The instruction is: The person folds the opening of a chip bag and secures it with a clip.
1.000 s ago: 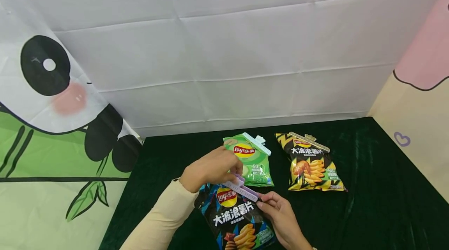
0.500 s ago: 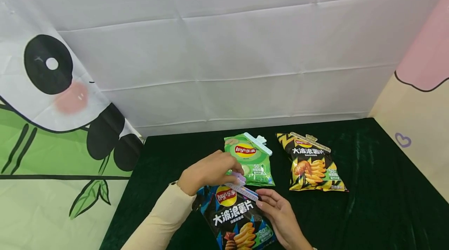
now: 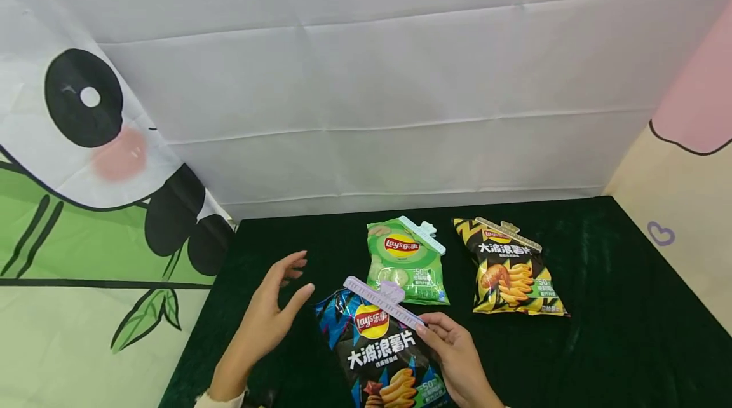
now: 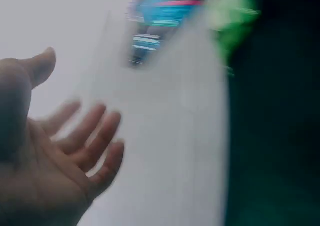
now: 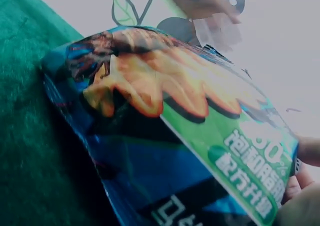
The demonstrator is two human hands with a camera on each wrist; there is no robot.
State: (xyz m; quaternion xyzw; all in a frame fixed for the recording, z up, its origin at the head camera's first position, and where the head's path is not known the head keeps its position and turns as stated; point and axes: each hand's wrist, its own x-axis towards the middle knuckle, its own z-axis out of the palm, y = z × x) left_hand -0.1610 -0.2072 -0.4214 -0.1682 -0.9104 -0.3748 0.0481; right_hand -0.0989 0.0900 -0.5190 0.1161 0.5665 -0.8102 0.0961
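A black and blue bag of chips (image 3: 382, 347) stands tilted at the front of the table, its printed front filling much of the right wrist view. Across its top edge sits a lilac bag clip (image 3: 380, 301), with its rounded handle at the back. My right hand (image 3: 457, 354) pinches the bag's upper right corner at the clip's end, thumb in front. To the left of the bag, my left hand (image 3: 263, 319) is held apart with fingers spread and nothing in it. The left wrist view shows that palm (image 4: 55, 171) bare, with the bag blurred beyond.
Behind lies a green chip bag (image 3: 394, 262) with a pale blue clip (image 3: 422, 235). To its right is a black and yellow chip bag (image 3: 511, 274) with a beige clip (image 3: 508, 234). Dark green cloth (image 3: 617, 306) covers the table, and a white sheet (image 3: 400, 96) hangs behind.
My left hand has let go of the lilac clip and moved left and down, its fingers opening. The clip stays on the bag's top, and my right hand keeps its hold at the corner.
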